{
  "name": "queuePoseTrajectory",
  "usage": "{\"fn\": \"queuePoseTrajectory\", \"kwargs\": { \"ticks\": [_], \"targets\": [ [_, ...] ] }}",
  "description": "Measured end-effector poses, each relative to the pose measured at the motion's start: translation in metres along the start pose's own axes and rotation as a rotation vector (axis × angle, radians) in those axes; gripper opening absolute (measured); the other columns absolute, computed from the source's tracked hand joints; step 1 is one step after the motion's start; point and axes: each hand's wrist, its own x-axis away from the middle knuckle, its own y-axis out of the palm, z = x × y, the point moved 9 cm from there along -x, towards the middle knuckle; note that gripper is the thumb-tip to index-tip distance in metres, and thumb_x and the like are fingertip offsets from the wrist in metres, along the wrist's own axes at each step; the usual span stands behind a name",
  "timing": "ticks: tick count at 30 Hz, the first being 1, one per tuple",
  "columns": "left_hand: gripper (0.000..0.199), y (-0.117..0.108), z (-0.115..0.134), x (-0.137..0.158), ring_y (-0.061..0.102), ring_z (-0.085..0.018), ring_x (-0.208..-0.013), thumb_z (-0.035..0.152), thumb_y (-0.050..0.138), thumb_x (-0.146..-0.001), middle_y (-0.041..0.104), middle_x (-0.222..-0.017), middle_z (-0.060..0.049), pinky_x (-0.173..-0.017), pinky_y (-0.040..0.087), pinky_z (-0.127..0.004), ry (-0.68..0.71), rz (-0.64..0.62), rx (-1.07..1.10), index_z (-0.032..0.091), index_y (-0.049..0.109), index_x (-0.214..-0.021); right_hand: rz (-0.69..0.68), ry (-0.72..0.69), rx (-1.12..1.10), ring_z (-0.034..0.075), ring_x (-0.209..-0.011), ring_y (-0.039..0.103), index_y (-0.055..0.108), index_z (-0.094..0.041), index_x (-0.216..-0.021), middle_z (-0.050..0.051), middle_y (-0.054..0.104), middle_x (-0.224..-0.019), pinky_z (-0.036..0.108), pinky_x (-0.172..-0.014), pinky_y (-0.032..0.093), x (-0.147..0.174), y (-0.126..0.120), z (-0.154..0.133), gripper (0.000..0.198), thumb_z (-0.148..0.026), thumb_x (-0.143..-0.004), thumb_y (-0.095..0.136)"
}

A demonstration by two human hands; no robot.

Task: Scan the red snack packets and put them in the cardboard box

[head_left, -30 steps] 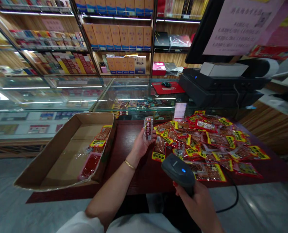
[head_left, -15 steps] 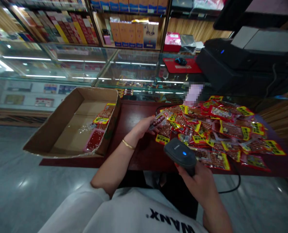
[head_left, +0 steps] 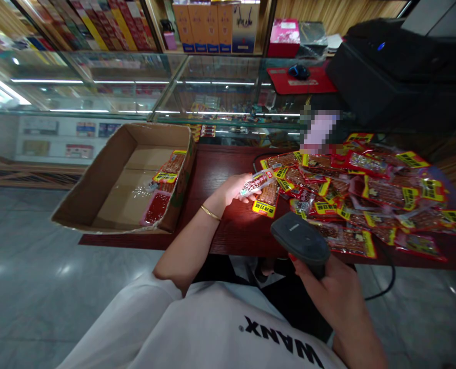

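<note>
My left hand [head_left: 238,190] is closed on a narrow snack packet [head_left: 257,183] with a dark red label, held tilted above the table [head_left: 222,169]. In my right hand [head_left: 337,284] is a black barcode scanner [head_left: 299,238], its head turned toward that packet. To the right spreads a heap of red and yellow snack packets [head_left: 389,192]. One packet from the heap [head_left: 266,197] lies just beyond my left fingers. An open cardboard box [head_left: 97,177] at the left holds a few packets, among them a red one [head_left: 156,207] in its near right corner.
A glass display counter [head_left: 212,102] runs behind the table. On it are a red mouse pad [head_left: 320,84] with a mouse [head_left: 299,72] and a black machine [head_left: 397,77]. The scanner's cable [head_left: 391,279] loops past the table's front edge. Shelves with boxes stand behind.
The view has tipped downward and shifted slightly left. Bright light now falls on the packet in my left hand, and the blue light on the scanner no longer shows. Both hands keep their hold.
</note>
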Motion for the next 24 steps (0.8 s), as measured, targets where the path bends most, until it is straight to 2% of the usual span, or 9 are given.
{"fn": "queuePoseTrajectory", "kwargs": {
  "ticks": [5, 9, 17, 24],
  "targets": [
    [0.042, -0.001, 0.001, 0.001, 0.069, -0.018, -0.059, 0.045, 0.048, -0.100, 0.081, -0.086, -0.012, -0.050, 0.049, -0.025, 0.000, 0.025, -0.016, 0.016, 0.077, -0.093, 0.012, -0.006, -0.015, 0.033, -0.091, 0.081, 0.076, -0.022, -0.106, 0.011, 0.083, -0.092, 0.039, -0.081, 0.063, -0.002, 0.000, -0.007, 0.036, -0.049, -0.094, 0.056],
    [0.042, 0.000, 0.004, 0.003, 0.068, -0.019, -0.059, 0.046, 0.049, -0.098, 0.081, -0.087, -0.013, -0.049, 0.047, -0.025, -0.001, 0.017, -0.052, 0.016, 0.078, -0.090, -0.026, 0.003, -0.093, 0.031, -0.099, 0.080, 0.072, -0.018, -0.118, 0.012, 0.083, -0.104, 0.038, -0.087, 0.062, -0.011, 0.006, -0.018, 0.037, -0.041, -0.096, 0.054],
    [0.043, -0.002, 0.003, 0.001, 0.071, -0.019, -0.065, 0.054, 0.056, -0.093, 0.081, -0.092, -0.010, -0.051, 0.050, -0.024, -0.014, -0.014, -0.071, 0.017, 0.076, -0.100, -0.045, -0.011, -0.190, 0.030, -0.113, 0.075, 0.070, -0.019, -0.121, 0.013, 0.080, -0.119, 0.039, -0.095, 0.058, -0.017, 0.012, -0.021, 0.034, -0.036, -0.097, 0.054],
    [0.041, -0.005, -0.002, -0.002, 0.069, -0.015, -0.060, 0.046, 0.049, -0.098, 0.081, -0.093, -0.011, -0.049, 0.050, -0.022, -0.052, 0.012, -0.003, 0.015, 0.074, -0.108, -0.093, 0.019, -0.208, 0.031, -0.107, 0.076, 0.071, -0.019, -0.118, 0.013, 0.080, -0.114, 0.041, -0.092, 0.058, -0.020, 0.010, -0.020, 0.031, -0.034, -0.096, 0.055]
  ]
}}
